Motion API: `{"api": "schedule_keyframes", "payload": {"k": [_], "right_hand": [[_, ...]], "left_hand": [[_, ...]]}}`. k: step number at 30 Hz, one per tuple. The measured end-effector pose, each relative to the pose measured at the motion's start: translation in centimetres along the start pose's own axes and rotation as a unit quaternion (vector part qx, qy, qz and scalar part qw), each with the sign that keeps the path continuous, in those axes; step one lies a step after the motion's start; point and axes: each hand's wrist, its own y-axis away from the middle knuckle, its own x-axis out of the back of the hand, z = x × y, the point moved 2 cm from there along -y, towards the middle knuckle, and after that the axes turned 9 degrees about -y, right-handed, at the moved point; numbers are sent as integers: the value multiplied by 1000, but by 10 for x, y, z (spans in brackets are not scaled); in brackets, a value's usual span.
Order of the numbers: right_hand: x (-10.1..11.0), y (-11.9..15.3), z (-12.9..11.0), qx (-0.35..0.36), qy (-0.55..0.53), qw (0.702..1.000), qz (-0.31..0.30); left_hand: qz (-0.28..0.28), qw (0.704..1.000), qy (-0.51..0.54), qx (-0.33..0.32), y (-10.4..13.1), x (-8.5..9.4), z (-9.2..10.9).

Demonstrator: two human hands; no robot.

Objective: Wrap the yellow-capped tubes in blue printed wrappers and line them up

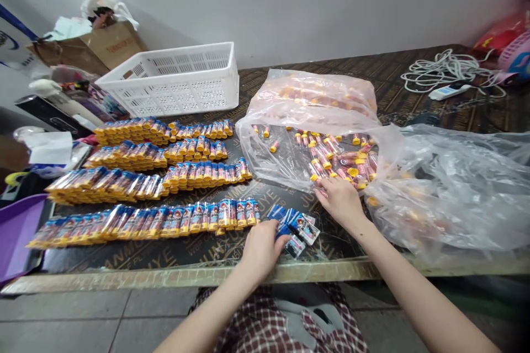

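My left hand (261, 247) is at a loose pile of flat blue printed sleeves (304, 226) near the table's front edge, its thumb and fingers closing on one side of the pile. At the mouth of a clear plastic bag (265, 168), my right hand (343, 202) has its fingers bent beside small tubes with yellow caps (325, 154). What its fingertips hold, if anything, is hidden. To the left, several rows of blue-sleeved, yellow-capped tubes (165, 220) lie packed side by side, some rows stacked.
A white plastic basket (174, 88) stands behind the rows. More plastic bagging (451, 176) lies at the right, with a coiled white cable (451, 74) behind it. A purple tray (20, 237) and a brown paper bag (103, 47) are at the left.
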Motion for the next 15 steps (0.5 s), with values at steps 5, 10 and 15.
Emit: {"api": "schedule_keyframes", "payload": {"k": [5, 10, 15], "right_hand": [[-8, 29, 7, -26, 86, 996, -14], [-17, 38, 10, -59, 3, 998, -2], [-7, 49, 10, -83, -231, 966, 84]], "left_hand": [[7, 994, -86, 71, 2, -31, 4], [44, 994, -74, 59, 3, -35, 2], [50, 996, -62, 43, 4, -39, 1]]}}
